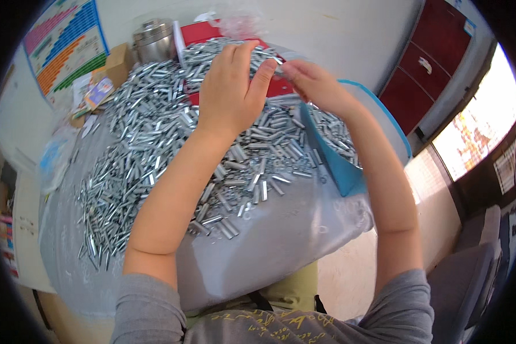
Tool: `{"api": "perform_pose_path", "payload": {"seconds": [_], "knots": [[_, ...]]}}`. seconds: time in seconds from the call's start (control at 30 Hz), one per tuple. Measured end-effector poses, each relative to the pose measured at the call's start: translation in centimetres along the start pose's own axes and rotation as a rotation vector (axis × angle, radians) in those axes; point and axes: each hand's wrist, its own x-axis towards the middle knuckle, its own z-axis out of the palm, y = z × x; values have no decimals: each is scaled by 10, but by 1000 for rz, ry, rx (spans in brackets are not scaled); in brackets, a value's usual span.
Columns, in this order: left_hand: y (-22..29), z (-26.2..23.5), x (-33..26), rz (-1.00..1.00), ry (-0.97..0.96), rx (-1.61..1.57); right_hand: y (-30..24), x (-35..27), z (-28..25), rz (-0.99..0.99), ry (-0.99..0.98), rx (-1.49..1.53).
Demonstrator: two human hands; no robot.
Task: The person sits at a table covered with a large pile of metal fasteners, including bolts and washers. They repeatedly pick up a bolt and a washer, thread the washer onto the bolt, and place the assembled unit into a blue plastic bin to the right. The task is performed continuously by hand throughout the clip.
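While left hand (230, 86) hovers over the pile of metal sleeves (172, 149), fingers loosely curled, thumb meets right hand (315, 86) pinching one small metal piece (279, 70); the piece is mostly hidden by the fingertips.

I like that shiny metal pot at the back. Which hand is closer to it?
Left. The left hand is just right of the metal pot; the right hand is farther right.

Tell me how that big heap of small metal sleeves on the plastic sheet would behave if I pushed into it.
The heap of metal sleeves looks loose, so pieces would likely slide and spill sideways. Being round tubes, strays would probably roll. On the smooth plastic sheet they may skid easily. As shiny metal, they are probably heavy together.
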Motion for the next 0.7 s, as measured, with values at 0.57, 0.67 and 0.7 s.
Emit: {"api": "perform_pose_path", "payload": {"seconds": [0.57, 0.67, 0.7], "knots": [[-38, -121, -39, -158, 94, 176, -91, 17, 137, 55, 75, 293], [-40, -115, -41, -137, 68, 185, -94, 13, 133, 87, 8, 285], [-38, -115, -41, -137, 43, 201, -95, 12, 133, 79, -16, 285]]}}
